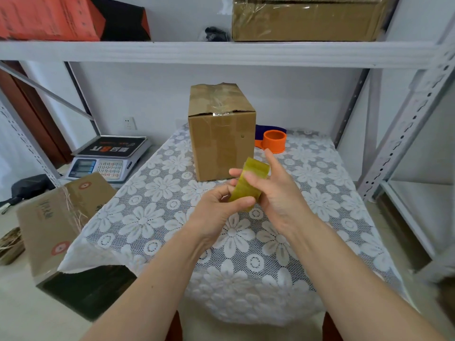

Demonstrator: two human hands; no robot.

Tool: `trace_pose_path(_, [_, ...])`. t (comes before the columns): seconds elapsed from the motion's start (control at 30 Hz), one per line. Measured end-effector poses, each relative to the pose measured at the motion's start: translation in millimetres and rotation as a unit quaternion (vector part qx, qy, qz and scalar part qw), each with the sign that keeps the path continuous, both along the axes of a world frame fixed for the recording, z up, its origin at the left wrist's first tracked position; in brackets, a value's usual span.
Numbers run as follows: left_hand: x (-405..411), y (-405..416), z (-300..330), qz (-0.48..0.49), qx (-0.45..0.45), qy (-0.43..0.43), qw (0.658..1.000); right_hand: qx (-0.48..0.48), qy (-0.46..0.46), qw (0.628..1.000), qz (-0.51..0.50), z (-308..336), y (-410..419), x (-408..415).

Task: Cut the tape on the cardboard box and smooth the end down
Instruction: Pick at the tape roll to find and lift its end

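A brown cardboard box stands upright at the back middle of the table, with clear tape across its top seam and down its front. In front of it, above the table, both hands hold a yellowish roll of clear tape. My left hand grips the roll's lower end, thumb on its near face. My right hand holds the roll from the right, with fingers curled over its upper part.
An orange tape dispenser lies right of the box. The table carries a white flowered lace cloth. A scale and an open carton sit to the left. Metal shelving surrounds the table, with boxes above.
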State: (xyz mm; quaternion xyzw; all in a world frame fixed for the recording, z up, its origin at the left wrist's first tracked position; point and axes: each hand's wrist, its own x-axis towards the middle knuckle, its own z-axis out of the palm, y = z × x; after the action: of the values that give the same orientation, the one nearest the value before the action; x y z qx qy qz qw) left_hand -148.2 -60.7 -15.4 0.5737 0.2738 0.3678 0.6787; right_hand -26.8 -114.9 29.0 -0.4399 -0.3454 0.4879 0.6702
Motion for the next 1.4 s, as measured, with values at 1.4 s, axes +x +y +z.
trace_pose_path(1.4, [-3.1, 0.2, 2.7, 0.079, -0.069, 0.008, 0.994, -0.039, 0.005, 0.999, -0.017, 2.5, 3.0, -9.0])
